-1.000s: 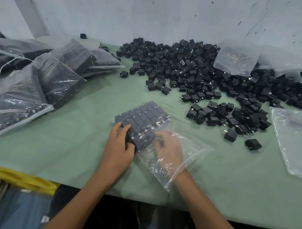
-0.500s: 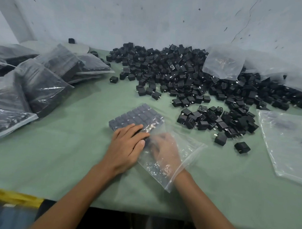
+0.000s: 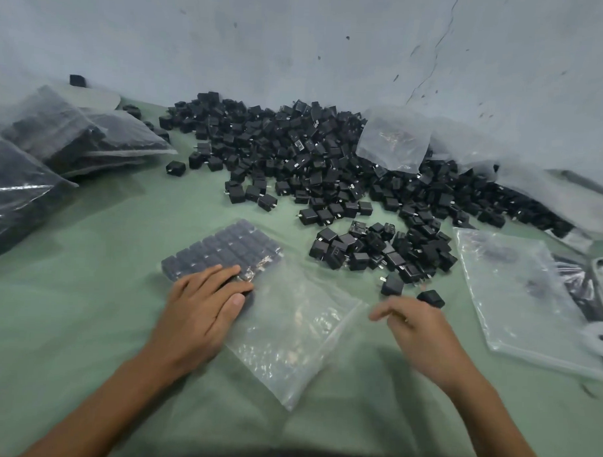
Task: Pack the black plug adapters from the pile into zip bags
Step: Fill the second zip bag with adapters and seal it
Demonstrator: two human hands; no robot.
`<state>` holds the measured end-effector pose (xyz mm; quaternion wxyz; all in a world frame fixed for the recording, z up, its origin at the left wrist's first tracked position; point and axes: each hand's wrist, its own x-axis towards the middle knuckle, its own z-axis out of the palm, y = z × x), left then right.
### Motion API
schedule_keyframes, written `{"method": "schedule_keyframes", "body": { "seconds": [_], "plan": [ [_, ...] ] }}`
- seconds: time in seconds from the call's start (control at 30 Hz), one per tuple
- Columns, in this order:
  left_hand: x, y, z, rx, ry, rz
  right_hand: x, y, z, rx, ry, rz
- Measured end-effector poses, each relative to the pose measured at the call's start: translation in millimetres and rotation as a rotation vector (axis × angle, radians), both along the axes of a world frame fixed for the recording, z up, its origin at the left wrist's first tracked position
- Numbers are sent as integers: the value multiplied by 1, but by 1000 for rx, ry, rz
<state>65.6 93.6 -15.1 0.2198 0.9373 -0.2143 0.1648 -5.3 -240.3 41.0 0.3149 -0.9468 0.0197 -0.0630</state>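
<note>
Head view: my left hand (image 3: 205, 314) lies flat, fingers straight, pressing on the clear zip bag (image 3: 289, 344) at centre frame, fingertips on the packed black plug adapters (image 3: 231, 249) that sit in neat rows in the bag's far end. The near end of the bag is slack, lying on the green bench (image 3: 85, 323). My right hand (image 3: 423, 331) is right of the bag's corner, fingers loosely bent, nothing in it; can't tell if the fingertips touch the plastic. Two loose adapters (image 3: 392, 285) lie just beyond that hand. Behind them is a small cluster of adapters (image 3: 378, 251), then the big pile (image 3: 312, 160) across the upper middle, against the wall (image 3: 299, 50). One empty bag (image 3: 392, 142) rests on the pile at upper right. Another flat empty bag (image 3: 523, 297) lies at the right of the frame. Filled bags (image 3: 39, 150) are stacked at the upper left.
</note>
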Motion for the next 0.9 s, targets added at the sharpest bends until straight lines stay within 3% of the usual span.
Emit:
{"method": "schedule_keyframes", "body": {
  "seconds": [0.07,0.17,0.33,0.47,0.63,0.8,0.9],
  "plan": [
    [-1,0,-1,-10,6,-3,23,-22,-4,-147,-92,-207],
    [-2,1,-3,-15,3,-8,50,-37,-20,-297,65,-211],
    [-2,1,-2,-13,-2,-7,52,-31,-31,-229,58,-204],
    [-2,1,-1,-16,10,-12,7,-14,-21,124,-21,-199],
    [-3,0,1,-97,71,-21,-44,32,-20,726,222,-28],
    [-5,0,3,-117,106,-32,-16,84,-23,849,252,98],
    [-5,1,4,-103,116,-31,13,109,-31,1045,235,32]
  ]
}}
